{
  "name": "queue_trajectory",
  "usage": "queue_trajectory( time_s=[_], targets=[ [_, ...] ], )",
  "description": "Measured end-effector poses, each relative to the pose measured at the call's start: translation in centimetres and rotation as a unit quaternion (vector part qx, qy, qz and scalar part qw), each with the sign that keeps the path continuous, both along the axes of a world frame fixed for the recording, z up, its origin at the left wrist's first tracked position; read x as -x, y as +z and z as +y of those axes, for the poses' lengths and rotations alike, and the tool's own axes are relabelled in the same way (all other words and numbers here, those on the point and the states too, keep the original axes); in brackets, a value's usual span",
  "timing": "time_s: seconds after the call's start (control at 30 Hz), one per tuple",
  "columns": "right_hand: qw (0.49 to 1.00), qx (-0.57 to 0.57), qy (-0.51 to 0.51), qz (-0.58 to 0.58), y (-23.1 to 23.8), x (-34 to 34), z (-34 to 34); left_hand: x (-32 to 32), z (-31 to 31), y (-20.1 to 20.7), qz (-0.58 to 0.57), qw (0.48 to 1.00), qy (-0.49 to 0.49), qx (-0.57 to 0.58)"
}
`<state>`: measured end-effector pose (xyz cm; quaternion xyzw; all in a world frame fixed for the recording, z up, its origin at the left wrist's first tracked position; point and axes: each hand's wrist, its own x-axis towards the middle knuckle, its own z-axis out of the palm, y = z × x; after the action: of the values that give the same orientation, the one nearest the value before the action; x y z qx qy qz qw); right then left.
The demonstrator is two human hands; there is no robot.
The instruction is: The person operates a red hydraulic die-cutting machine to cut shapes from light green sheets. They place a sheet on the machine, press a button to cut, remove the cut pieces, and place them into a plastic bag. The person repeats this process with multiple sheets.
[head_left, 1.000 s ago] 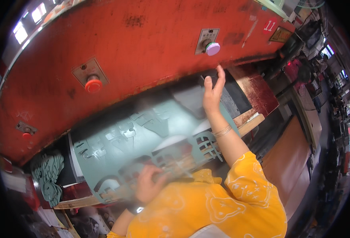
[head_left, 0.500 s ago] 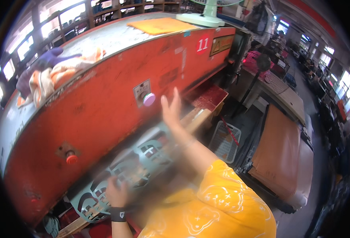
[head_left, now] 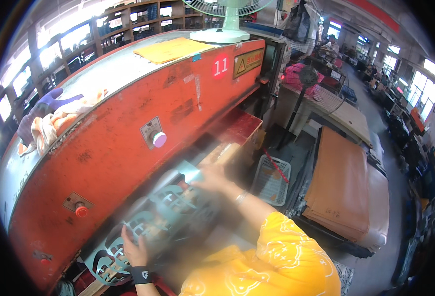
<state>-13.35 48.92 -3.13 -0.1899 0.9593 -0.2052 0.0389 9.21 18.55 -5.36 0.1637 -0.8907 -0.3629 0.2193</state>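
Observation:
A pale teal sheet [head_left: 170,209] with several curved cut-outs lies below the front of an orange-red press [head_left: 113,148]. My left hand [head_left: 134,250], with a black wristband, is at the sheet's near left part, its fingers apart and nothing gripped in them. At the sheet's far right end is my right hand [head_left: 211,177], smeared by motion. Whether its fingers grip the sheet's edge cannot be made out. On the press front, a purple button [head_left: 158,139] sits above the sheet, and a red button [head_left: 81,210] is farther left.
A yellow sheet [head_left: 170,50], a green fan [head_left: 221,35] and a cloth with a purple glove [head_left: 62,101] lie or stand on the press top. To the right are a white plastic basket [head_left: 271,181] and a stack of brown sheets [head_left: 338,182].
My right hand has come down from beside the purple button to the teal sheet's right end. My left hand stays at the sheet's left part. The whole view has shifted slightly.

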Motion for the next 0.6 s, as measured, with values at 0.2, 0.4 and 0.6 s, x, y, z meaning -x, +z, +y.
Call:
queue_trajectory(
  time_s=[0.2, 0.4, 0.6],
  targets=[
    [0.999, 0.037, 0.014, 0.009, -1.7, -1.1, 1.3, -0.7, 0.3, -1.0, -0.028, 1.0, -0.01, 0.002],
    [0.998, 0.019, 0.054, -0.03, -1.9, -2.7, 5.0, -4.1, 3.1, -2.9, -0.058, 0.998, -0.023, -0.012],
    [0.993, 0.112, -0.019, 0.028, 2.8, -3.6, 4.7, -8.8, 5.6, 2.3, -0.178, 0.969, -0.136, 0.102]
  ],
)
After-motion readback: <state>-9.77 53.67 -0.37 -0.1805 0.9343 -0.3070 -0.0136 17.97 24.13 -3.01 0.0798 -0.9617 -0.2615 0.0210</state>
